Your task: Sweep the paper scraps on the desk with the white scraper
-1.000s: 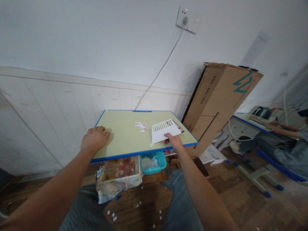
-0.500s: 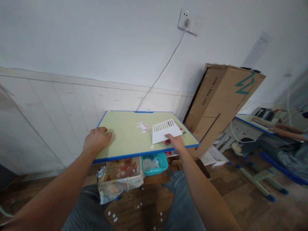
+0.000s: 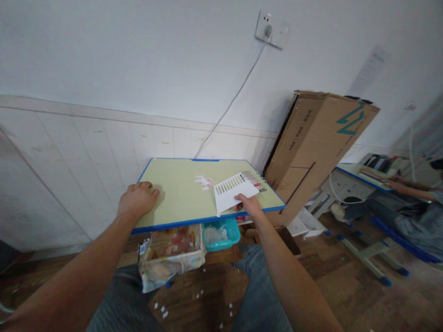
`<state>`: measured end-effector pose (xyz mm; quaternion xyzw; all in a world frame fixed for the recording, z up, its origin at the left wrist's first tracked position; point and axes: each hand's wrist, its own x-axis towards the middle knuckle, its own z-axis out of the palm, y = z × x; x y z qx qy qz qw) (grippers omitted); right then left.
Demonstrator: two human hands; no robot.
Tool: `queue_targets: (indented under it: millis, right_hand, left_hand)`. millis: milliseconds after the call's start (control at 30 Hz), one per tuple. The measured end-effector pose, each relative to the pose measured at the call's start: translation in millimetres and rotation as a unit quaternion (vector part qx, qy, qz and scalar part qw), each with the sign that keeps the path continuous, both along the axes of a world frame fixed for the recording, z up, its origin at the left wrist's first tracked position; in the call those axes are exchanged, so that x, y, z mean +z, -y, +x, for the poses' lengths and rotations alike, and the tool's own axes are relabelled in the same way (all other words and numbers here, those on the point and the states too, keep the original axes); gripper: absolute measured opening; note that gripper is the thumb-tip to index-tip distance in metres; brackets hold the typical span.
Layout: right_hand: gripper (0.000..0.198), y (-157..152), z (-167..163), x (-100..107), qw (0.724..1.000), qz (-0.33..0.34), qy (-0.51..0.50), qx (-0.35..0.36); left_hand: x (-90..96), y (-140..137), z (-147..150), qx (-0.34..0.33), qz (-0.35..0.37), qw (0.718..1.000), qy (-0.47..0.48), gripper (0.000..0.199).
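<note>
A white card with a row of slots (image 3: 230, 198) is held in my right hand (image 3: 248, 204), the thumb lying on top and the fingers mostly hidden beneath. The card is tilted over the right part of the pale green desk (image 3: 180, 203). Left of it lies a small pile of white and pinkish paper scraps (image 3: 204, 181). My left hand (image 3: 137, 199) rests on the desk's left edge, its thumb apart from the other fingers and nothing visible in it. A blurred patch hides what lies by the card's far right corner.
Below the desk are a cloth-lined basket (image 3: 171, 265) and a turquoise basket (image 3: 226, 244) with whitish pieces. A tall cardboard box (image 3: 308, 152) leans at the right. A cord (image 3: 232, 102) runs down from the wall socket. Another person (image 3: 404, 203) sits at a desk far right.
My right hand has shifted slightly left, and the card has turned a little, its near left corner now at the desk's front edge. My left hand stays on the desk.
</note>
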<state>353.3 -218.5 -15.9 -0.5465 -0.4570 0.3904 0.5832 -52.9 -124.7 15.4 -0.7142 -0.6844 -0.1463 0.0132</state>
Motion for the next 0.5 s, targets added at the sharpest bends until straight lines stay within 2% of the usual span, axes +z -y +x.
queue_targets:
  millis: [500]
  right_hand:
    - [0.011,1.2,-0.4,2.2,1.000,0.009,-0.010,0.001]
  left_hand:
    - [-3.2,-2.2,-0.5,0.001,0.003,1.000,0.009,0.076]
